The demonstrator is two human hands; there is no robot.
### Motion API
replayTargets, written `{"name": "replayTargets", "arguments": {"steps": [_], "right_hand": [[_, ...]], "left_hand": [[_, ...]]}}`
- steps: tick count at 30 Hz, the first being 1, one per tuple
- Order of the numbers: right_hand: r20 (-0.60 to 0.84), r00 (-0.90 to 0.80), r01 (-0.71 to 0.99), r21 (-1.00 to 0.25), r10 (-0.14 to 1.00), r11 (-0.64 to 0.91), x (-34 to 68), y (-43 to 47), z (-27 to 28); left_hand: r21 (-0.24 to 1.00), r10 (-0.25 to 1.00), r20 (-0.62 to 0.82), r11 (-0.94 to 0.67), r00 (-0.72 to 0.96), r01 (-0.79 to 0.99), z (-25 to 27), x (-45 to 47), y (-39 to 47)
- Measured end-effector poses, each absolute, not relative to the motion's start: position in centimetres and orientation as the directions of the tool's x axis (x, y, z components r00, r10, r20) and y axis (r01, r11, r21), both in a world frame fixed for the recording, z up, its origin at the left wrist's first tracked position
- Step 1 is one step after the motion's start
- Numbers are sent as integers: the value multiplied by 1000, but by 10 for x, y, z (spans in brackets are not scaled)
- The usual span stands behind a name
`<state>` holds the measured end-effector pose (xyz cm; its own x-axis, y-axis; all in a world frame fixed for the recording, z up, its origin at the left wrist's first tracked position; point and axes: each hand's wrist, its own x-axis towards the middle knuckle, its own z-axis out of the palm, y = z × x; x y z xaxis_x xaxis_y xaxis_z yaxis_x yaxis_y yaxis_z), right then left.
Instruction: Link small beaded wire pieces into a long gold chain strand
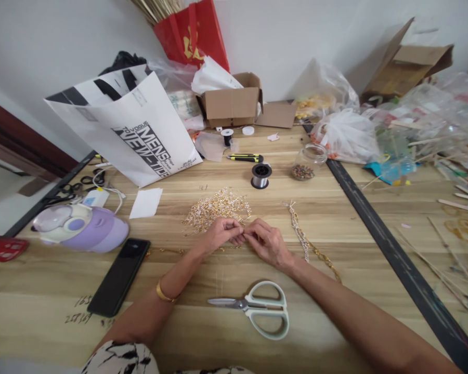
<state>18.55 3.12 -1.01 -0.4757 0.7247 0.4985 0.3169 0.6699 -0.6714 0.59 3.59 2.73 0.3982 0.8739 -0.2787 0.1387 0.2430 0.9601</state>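
Observation:
My left hand [223, 232] and my right hand [268, 244] meet fingertip to fingertip, each closed in a pinch. What they hold is too small to make out. Just beyond them lies a loose heap of gold and clear beads [218, 208]. Faint thin lines, perhaps clear thread, show on the table below my left hand. A beaded chain [306, 241], silvery and gold, stretches along the right side of my right hand. Nearer to me, scissors [267, 310] with pale green handles lie with their blades pointing left.
A spool of fine wire [261, 176], a yellow-black utility knife [245, 157] and a jar of small beads [309, 162] stand or lie behind the heap. A phone [119, 278] and purple bottle [89, 228] are at left. Bags and a cardboard box [232, 104] line the wall.

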Motion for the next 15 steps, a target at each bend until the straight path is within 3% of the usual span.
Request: {"name": "replayTargets", "arguments": {"steps": [8, 15], "right_hand": [[505, -474, 313, -670, 722, 674, 185, 31, -9], [502, -474, 317, -669, 724, 672, 185, 32, -11]], "left_hand": [[974, 893, -204, 147, 400, 170, 21, 5, 36], [974, 882, -221, 182, 416, 132, 22, 5, 37]]}}
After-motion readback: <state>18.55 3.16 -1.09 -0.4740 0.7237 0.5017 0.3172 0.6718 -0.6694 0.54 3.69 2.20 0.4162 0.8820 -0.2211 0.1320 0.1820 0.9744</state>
